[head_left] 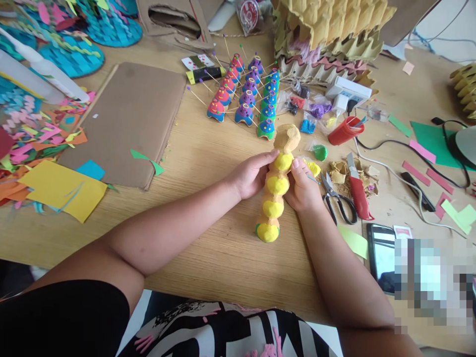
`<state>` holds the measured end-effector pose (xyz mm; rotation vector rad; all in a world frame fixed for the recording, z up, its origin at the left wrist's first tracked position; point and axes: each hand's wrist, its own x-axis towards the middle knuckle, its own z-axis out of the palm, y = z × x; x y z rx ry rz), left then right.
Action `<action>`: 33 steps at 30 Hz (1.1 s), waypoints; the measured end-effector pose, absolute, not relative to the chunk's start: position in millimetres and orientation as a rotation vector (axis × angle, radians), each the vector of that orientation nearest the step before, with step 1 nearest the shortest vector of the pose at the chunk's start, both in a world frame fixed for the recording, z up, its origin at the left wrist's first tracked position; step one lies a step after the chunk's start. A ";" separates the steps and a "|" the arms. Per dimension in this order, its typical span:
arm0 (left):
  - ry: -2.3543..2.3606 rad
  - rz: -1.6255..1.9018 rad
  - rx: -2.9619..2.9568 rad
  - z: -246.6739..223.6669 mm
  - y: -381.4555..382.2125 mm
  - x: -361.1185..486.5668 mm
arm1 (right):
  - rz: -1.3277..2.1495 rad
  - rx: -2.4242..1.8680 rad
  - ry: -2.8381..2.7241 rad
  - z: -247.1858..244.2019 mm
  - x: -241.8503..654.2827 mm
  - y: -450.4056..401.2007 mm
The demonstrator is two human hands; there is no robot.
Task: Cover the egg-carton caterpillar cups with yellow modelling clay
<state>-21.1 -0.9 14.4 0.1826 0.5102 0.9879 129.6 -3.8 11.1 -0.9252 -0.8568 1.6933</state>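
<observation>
An egg-carton strip with yellow-topped bumps stretches lengthwise between my hands, just above the wooden table. Its far bump is bare tan, and green shows at the edges of the nearest one. My left hand grips the strip's left side near the far end, thumb along the edge. On the opposite side, my right hand holds it with the thumb near the second bump. Beyond them stand three finished-looking strips: a red and blue one, a purple and blue one and a green and blue one, with thin sticks poking out.
Scissors, a red-handled knife, a red cup and a phone lie to the right. Egg trays are stacked behind. Cardboard and paper scraps cover the left side.
</observation>
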 end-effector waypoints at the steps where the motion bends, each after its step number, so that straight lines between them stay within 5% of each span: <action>1: 0.514 0.990 0.192 16.0 -1.4 -20.8 | 1.699 -0.921 -0.853 11.1 130.0 -3.7; 33: 0.567 1.026 0.319 22.3 -4.7 -16.6 | 1.633 -0.927 -0.918 15.1 127.1 -6.1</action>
